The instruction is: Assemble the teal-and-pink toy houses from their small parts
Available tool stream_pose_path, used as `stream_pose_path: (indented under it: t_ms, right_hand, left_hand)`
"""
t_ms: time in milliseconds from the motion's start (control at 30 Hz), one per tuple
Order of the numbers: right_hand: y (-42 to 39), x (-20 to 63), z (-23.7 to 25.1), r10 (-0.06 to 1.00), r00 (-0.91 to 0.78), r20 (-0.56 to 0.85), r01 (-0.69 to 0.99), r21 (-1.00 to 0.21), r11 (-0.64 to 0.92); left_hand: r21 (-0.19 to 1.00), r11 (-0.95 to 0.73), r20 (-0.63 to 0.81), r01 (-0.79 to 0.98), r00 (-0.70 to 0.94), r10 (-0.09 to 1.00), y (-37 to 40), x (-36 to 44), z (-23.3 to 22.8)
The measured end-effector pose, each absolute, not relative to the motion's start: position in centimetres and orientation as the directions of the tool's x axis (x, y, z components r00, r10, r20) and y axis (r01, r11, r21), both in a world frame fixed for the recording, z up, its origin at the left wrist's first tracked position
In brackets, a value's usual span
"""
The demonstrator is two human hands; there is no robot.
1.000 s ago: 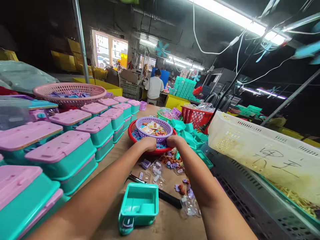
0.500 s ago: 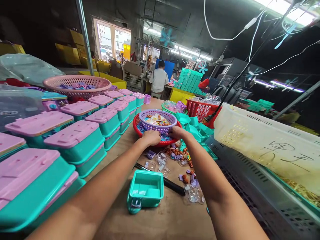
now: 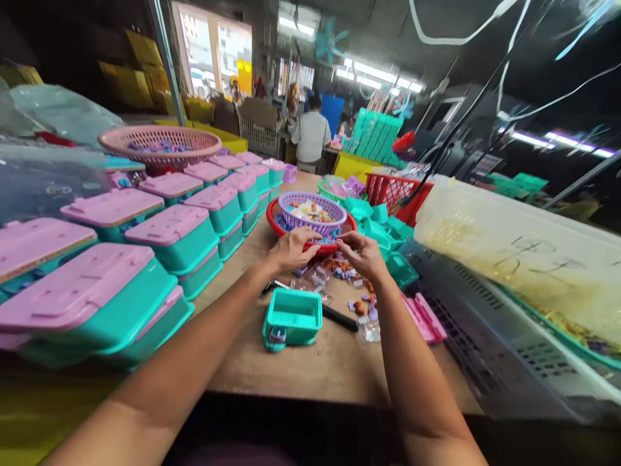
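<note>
My left hand [image 3: 292, 250] is at the front rim of the red basket [image 3: 352, 223], thumb and forefinger apart, with nothing visible between them. Opposite it, my right hand [image 3: 363, 254] has its thumb and fingertips drawn close together; anything in them is too small to make out. Small blue and purple pieces fill the red basket. A purple basket [image 3: 334, 221] sits on top of them, with colourful small parts inside. Nearer to me, between my forearms, an open teal box [image 3: 294, 318] stands upright on the table with a small clasp at its front.
Rows of stacked teal boxes with pink lids [image 3: 169, 226] line the left. Teal trays [image 3: 383, 233] pile up at right, near a pale crate [image 3: 524, 259]. Loose brown and purple parts, clear plastic pieces and a black rod [image 3: 339, 318] lie mid-table. A person [image 3: 310, 136] sits farther back.
Both hands have come up out of the pieces in the red basket to its front rim. My view has shifted, bringing the table's near edge and a pink part beside my right forearm into sight.
</note>
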State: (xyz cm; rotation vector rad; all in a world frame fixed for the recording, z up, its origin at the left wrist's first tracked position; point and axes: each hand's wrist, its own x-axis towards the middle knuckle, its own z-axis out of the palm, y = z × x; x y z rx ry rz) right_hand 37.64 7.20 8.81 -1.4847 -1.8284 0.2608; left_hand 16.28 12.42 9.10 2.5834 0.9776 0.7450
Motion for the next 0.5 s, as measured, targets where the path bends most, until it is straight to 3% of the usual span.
stream_pose_path:
  t_ms: [100,200,333,500]
  right_hand:
    - [-0.3,35.0,6.7,0.864,-0.043,0.502,0.682,-0.617,0.393]
    - [-6.4,31.5,4.0,0.843,-0.045,0.536,0.616,-0.65,0.446]
    - [-9.7,28.1,0.2,0.808,0.032,0.588,0.655,-0.623,0.428]
    - [-9.5,27.7,-2.2,0.849,-0.09,0.52,0.903,-0.316,0.289]
  left_hand:
    - [0.494,-0.848,0.487,0.192,0.746,0.453,7.7,11.5,7.8]
    - [0.412,-0.905,0.479,0.107,0.82,0.315,4.0,7.9,5.8]
    - [0.246,-0.943,0.448,0.225,0.836,0.317,2.3,6.5,3.8]
    - [0.135,-0.922,0.443,0.363,0.81,0.384,1.9,6.8,3.6]
